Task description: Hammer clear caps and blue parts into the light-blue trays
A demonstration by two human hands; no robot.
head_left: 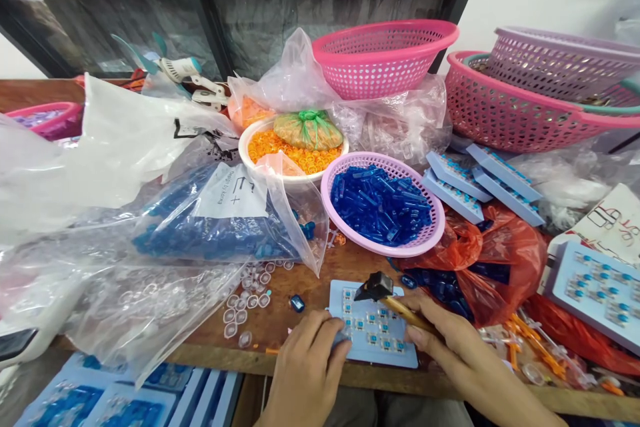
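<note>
At three o'clock beside the blue board (360, 341), my right hand (447, 333) grips the hammer (377, 285); at nine, my left hand (306, 355), pinch unclear, presumably steadies the board.

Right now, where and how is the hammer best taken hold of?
Probably by its wooden handle, from the right, where the right hand grips it. The handle is slim and slants down toward the right, leaving the hammer's black head over the light-blue board. The head is blocky and wider than the handle, so it looks less suitable to grip.
</note>
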